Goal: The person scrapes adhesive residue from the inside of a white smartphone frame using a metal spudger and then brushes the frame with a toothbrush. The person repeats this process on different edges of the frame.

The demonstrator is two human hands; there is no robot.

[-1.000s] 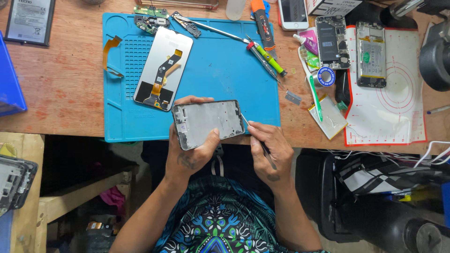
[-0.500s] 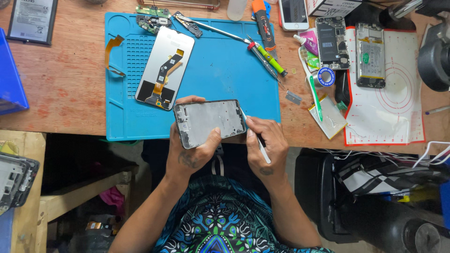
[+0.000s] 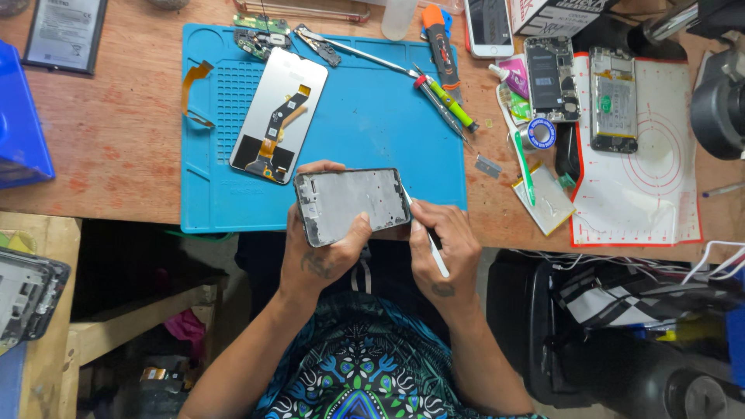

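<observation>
My left hand [image 3: 322, 252] grips a dark phone frame [image 3: 349, 203] flat above the near edge of the blue work mat [image 3: 372, 132], thumb on its lower edge. My right hand [image 3: 446, 244] holds a thin white-handled tool [image 3: 425, 233] like a pen, with its tip at the frame's right end. A white phone screen panel [image 3: 279, 115] with an orange flex cable lies face down on the mat, up and left of the frame.
Tweezers [image 3: 353, 53], screwdrivers [image 3: 448, 97] and small circuit boards [image 3: 256, 35] lie at the mat's top. Two opened phones [image 3: 613, 97] rest on a white mat at right beside a white phone [image 3: 489, 23]. A blue box [image 3: 19, 116] sits left, a battery [image 3: 66, 31] at top left.
My right hand has slid the tool slightly along the frame's right end. The frame and my left hand have barely moved.
</observation>
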